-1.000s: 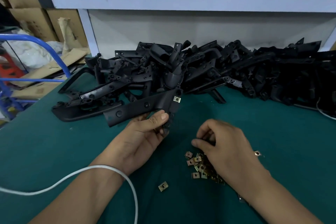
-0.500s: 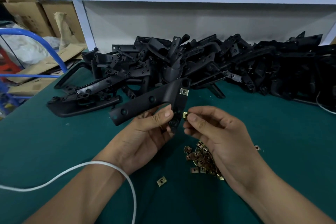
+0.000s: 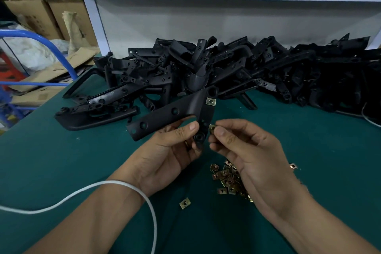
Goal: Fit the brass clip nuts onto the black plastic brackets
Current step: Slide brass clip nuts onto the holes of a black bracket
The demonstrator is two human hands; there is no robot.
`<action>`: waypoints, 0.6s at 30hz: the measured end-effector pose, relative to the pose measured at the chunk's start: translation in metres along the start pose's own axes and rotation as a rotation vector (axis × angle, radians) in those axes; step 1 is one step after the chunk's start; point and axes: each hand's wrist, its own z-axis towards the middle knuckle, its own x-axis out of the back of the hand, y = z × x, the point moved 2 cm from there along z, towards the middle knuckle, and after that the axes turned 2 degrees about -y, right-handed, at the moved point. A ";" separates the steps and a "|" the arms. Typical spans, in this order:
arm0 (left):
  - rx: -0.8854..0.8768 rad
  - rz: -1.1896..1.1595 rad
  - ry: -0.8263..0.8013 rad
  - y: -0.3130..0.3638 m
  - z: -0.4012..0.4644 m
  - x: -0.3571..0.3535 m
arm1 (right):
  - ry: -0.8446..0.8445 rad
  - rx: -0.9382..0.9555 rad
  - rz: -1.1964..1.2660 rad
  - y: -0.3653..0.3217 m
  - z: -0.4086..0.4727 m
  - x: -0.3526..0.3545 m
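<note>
With one clip already seated at the bracket's [image 3: 165, 116] twelve o'clock end, the left hand [image 3: 171, 154] grips its lower leg while the right hand [image 3: 243, 148] pinches a brass clip nut [image 3: 212, 128] at its three o'clock edge, apparently ready to slide on squarely.

a green-topped table [image 3: 61, 161] bore a heap of black plastic brackets [image 3: 237, 72], loose brass clip nuts [image 3: 225, 179] and a white cable [image 3: 82, 192].
</note>
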 end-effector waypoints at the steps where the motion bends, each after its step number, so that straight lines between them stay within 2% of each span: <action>1: 0.004 0.001 -0.009 0.000 0.000 0.000 | 0.008 0.003 0.009 0.000 0.000 0.000; 11: 0.043 -0.029 -0.019 -0.004 0.000 0.001 | 0.002 0.028 -0.046 0.000 -0.001 0.003; 18: 0.100 0.007 -0.008 -0.006 0.000 0.002 | 0.024 0.058 -0.196 -0.007 -0.003 0.001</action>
